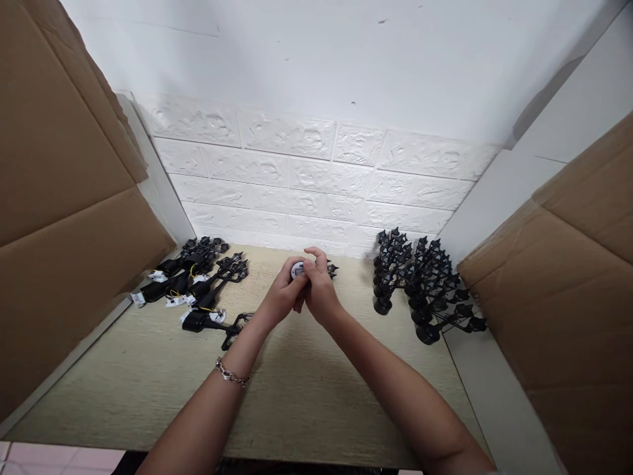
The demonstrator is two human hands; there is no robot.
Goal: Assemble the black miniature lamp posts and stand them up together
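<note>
I'm holding a white disc (297,270) between left hand (283,289) and right hand (319,287), over the desk (306,396), far middle. Left lamps (196,321) are showing loose white parts (218,316), seemingly unfinished; right lamps (427,334) are looking done.

Your left hand (283,290) and right hand (320,290) cover most of the held piece (297,270); its white end shows, but the detail there is too small to make out. You cannot tell whether the black tips (333,270) beyond belong to it. Your left forearm (232,359) hides part of the nearest left-hand lamp (196,321). The labels (138,300) are unreadable, and the right-hand lamps (428,335) overlap too closely to count. The view's edges cut off your forearms and both cardboard sheets (64,152).
</note>
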